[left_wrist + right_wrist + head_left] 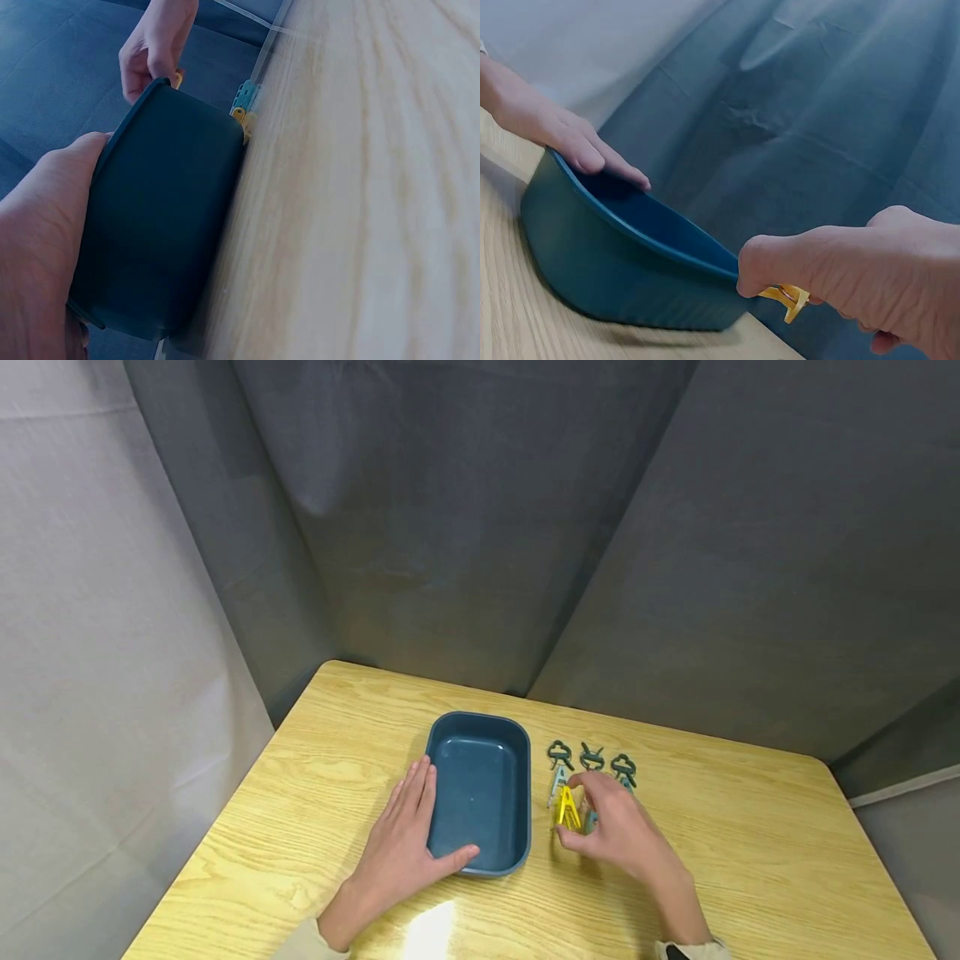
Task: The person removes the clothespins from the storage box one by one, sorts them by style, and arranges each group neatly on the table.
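Observation:
A dark blue rectangular plastic bin stands on the table. My left hand rests on its left rim with straight fingers, the thumb reaching over the near corner. To the right of the bin, my right hand pinches a yellow clothespin between thumb and fingers. In the right wrist view the yellow clothespin sticks out beneath the hand. A light blue clothespin lies just beyond that hand. More clothespins are partly hidden under it.
Behind the pegs, three dark green cloud-shaped clips lie in a row. The wooden table ends at a grey curtain at the back. A pale curtain hangs on the left.

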Demonstrator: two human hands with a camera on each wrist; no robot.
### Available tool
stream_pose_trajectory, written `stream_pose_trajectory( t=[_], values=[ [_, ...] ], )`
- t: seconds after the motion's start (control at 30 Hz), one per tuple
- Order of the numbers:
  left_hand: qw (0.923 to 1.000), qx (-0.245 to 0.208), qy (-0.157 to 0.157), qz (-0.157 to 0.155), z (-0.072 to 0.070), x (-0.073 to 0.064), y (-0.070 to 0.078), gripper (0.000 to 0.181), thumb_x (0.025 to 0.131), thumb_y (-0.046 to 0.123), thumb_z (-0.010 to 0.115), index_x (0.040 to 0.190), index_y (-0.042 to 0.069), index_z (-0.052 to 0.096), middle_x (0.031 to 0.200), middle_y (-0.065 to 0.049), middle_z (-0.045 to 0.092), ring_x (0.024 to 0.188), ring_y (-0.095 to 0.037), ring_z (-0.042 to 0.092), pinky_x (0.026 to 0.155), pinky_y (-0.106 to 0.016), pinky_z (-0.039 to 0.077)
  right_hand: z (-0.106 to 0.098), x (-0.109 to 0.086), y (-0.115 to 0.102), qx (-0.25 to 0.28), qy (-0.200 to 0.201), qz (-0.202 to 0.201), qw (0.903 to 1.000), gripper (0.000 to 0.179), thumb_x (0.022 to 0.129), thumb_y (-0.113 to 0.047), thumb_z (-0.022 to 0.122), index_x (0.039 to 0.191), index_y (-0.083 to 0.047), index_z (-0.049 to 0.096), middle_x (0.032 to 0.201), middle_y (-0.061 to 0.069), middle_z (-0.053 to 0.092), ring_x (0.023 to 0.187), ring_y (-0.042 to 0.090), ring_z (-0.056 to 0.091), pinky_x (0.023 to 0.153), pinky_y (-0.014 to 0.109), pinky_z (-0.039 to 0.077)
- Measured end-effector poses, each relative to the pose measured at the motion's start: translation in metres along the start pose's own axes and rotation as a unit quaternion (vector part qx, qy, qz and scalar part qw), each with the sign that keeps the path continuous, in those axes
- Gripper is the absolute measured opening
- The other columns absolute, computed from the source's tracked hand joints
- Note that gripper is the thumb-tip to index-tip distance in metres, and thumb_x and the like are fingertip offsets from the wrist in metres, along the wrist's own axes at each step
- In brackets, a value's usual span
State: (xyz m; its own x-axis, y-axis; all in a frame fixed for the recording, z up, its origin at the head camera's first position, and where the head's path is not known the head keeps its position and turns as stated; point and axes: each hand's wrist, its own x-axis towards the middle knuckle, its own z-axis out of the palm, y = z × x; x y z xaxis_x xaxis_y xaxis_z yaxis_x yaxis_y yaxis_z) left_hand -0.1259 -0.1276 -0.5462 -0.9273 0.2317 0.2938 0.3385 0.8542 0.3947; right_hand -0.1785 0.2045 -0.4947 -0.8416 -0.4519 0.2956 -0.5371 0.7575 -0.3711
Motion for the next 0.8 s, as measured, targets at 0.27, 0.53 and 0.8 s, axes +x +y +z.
stream_pose_trajectory(
  t=[0.27,0.53,0.8],
  values=[
    [1.0,-0.002,-0.006,-0.002,0.0,0.001,0.0,0.125,0.084,0.091,0.049,0.166,0.002,0.017,0.175,-0.014,0.012,0.161,-0.031,0.014,0.128,-0.048,0.022,-0.007,-0.014,0.021,-0.007,-0.017,0.045,0.9988,0.056,0.075,-0.03,0.089,0.12,-0.005,0.067,0.091,0.001,0.059,0.073,0.013,0.048,0.06,0.026,0.041],
    [0.9999,0.001,-0.01,-0.003,0.001,0.002,0.0,0.125,0.084,0.091,0.049,0.166,0.002,0.018,0.175,-0.013,0.012,0.162,-0.03,0.012,0.128,-0.048,0.022,-0.011,-0.025,0.047,-0.004,-0.038,0.095,0.9948,0.05,0.078,-0.029,0.088,0.118,-0.006,0.067,0.075,0.003,0.053,0.064,0.011,0.042,0.052,0.025,0.034],
    [0.9999,-0.002,-0.014,-0.008,0.0,0.001,0.0,0.125,0.083,0.091,0.048,0.166,0.001,0.019,0.175,-0.012,0.011,0.162,-0.027,0.008,0.128,-0.048,0.021,-0.015,-0.034,0.068,-0.001,-0.073,0.143,0.9871,0.06,0.08,-0.032,0.089,0.127,-0.002,0.066,0.102,0.006,0.067,0.071,0.016,0.047,0.055,0.03,0.038]
  ],
)
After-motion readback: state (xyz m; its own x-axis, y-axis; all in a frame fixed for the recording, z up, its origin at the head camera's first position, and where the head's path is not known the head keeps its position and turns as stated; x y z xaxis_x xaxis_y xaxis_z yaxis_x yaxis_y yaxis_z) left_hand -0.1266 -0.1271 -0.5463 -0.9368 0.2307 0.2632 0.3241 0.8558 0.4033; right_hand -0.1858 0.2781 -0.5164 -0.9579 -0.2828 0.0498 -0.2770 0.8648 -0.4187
